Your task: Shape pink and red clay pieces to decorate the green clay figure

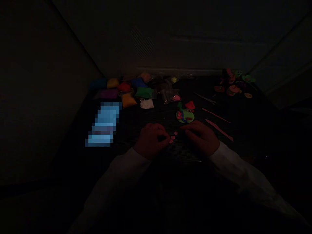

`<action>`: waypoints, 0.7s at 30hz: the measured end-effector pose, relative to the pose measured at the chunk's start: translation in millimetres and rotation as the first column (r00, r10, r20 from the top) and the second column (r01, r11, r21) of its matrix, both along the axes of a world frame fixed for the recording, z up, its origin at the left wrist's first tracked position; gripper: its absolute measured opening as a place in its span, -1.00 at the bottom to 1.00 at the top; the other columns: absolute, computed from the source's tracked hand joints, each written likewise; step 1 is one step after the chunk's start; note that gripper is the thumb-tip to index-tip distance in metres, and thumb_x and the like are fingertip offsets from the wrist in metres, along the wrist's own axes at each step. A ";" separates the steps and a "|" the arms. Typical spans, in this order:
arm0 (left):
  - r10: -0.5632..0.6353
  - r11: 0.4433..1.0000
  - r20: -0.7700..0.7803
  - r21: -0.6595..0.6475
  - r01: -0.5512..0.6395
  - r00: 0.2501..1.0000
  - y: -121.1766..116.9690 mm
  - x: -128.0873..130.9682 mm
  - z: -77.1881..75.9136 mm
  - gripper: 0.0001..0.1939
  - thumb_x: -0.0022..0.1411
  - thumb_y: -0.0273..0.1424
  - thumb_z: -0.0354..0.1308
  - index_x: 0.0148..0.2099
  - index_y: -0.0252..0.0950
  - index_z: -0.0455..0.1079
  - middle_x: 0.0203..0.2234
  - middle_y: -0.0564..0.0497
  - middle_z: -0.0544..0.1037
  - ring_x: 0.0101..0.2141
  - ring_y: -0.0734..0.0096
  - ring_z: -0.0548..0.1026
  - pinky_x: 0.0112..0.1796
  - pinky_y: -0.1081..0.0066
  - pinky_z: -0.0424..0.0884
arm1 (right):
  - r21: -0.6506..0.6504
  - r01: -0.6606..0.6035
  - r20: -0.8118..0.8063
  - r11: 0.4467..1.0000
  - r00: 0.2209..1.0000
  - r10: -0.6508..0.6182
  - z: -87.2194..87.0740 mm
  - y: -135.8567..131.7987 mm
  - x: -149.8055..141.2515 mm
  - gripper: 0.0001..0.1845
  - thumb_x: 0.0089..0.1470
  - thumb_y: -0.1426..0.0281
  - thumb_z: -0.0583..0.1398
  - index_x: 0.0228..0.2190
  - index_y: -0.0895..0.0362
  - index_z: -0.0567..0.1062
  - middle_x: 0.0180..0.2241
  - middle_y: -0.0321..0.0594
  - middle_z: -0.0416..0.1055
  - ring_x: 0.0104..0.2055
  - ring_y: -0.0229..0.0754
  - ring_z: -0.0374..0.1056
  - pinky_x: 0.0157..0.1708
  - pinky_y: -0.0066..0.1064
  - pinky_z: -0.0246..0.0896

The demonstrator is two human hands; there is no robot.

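1. In the head view, I am seeing three little pink dots [173,137] lying in a row on the dark table [192,152], between my hands.
2. My left hand [152,141] is resting bent, tips beside the lowest dot; I am not sure about touching.
3. My right hand [201,138] is leaving a narrow finger gap near the top dot; I am failing to tell if anything is sitting inside.

– What do we log on this dark surface [136,120]?
– We count three pink discs [173,137]; beyond them, a round green base [190,114]; right, two pink tools [219,129], scissors [204,98]; left, a blurred bright rectangle [104,123]; behind, coloured packets [143,92].
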State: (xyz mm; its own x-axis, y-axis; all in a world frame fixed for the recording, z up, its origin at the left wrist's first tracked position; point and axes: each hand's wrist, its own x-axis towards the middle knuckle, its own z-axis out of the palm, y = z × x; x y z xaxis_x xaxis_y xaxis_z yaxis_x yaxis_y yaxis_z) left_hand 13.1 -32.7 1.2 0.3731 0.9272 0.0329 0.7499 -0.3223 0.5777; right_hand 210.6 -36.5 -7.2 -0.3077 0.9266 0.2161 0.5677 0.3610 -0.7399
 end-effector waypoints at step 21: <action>0.048 0.996 -0.004 0.076 -0.048 0.999 -1.4 2.8 -6.3 -0.84 -0.02 -0.25 0.11 -0.44 -0.20 0.45 -0.38 0.03 0.43 -0.28 0.32 0.33 -0.22 0.23 0.23 | 0.152 -0.320 0.409 0.935 0.882 0.235 0.1 -18.2 -7.4 -0.61 -0.02 0.44 0.03 -0.09 0.09 0.32 -0.29 -0.17 0.27 -0.31 -0.23 0.17 -0.31 -0.34 0.08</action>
State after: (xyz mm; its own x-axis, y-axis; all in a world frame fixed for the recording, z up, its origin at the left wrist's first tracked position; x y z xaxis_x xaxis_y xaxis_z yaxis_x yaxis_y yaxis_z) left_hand 15.8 -34.1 -5.2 0.3286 0.9389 0.1021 0.7689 -0.3287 0.5484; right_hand 203.2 -54.7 -7.1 -0.6426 0.7370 0.2096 0.6416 0.6671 -0.3786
